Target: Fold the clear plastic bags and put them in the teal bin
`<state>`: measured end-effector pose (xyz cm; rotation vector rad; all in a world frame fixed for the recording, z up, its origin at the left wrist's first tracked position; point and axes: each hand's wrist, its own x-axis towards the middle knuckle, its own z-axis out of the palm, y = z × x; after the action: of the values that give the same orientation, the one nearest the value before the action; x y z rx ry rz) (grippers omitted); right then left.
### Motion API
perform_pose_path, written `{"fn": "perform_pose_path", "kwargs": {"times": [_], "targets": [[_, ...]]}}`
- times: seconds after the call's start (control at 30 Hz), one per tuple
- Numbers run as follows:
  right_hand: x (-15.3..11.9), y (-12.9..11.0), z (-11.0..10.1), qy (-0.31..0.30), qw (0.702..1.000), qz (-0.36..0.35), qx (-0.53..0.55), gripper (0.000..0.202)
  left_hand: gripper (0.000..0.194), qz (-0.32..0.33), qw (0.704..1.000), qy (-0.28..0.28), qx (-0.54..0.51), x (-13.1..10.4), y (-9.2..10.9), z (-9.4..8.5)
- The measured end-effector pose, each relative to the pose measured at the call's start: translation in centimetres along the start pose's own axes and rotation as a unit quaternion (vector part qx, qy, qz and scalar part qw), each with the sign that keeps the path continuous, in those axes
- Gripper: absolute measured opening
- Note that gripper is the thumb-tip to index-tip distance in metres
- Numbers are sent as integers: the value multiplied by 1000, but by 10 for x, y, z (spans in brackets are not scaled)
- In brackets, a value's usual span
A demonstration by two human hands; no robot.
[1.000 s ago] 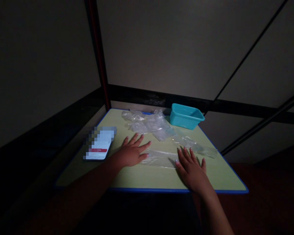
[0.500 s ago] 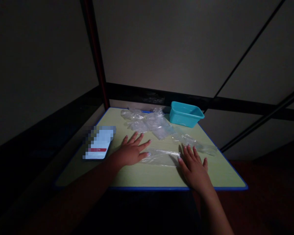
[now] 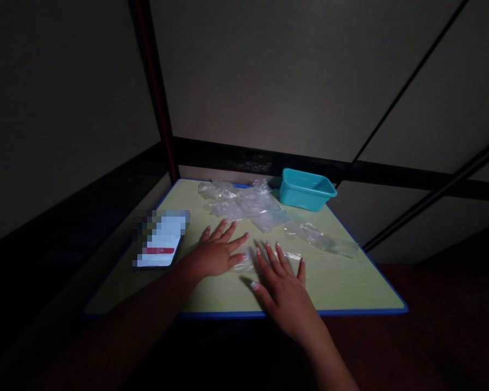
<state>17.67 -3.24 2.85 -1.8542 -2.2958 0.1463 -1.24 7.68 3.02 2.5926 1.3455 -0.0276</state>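
A clear plastic bag lies flat on the light table, partly covered by both hands. My left hand rests with its fingers spread, its thumb and index side at the bag's left end. Over the bag's middle and right part is my right hand, palm down with the fingers apart. Neither hand grips anything. Beyond the hands a crumpled heap of clear plastic bags lies across the back of the table, and another flattened clear bag stretches from it toward the right edge.
A turquoise plastic basket stands at the back right corner of the blue-edged table. On the left lies a phone with a lit, partly blurred screen. Pale wall panels rise behind the table.
My right hand has moved left across the clear bag, from its right end to over its middle. My left hand has stayed in place, fingers still spread.
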Motion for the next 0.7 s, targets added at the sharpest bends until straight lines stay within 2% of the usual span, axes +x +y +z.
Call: {"fn": "perform_pose_path", "kwargs": {"times": [0.1,0.33,0.47,0.7], "targets": [[7,-11,-2,-27,999,-30,35,62,59,2,1000,2,5,0,0,0],[20,-21,-4,-41,997,-23,62,63,59,2,1000,6,4,1,1,1],[17,-16,-4,-62,996,-2,62,63,59,2,1000,-1,4,0,2,-1],[11,6,-6,-59,997,33,29,62,60,3,1000,6,1,-1,1,1]]}}
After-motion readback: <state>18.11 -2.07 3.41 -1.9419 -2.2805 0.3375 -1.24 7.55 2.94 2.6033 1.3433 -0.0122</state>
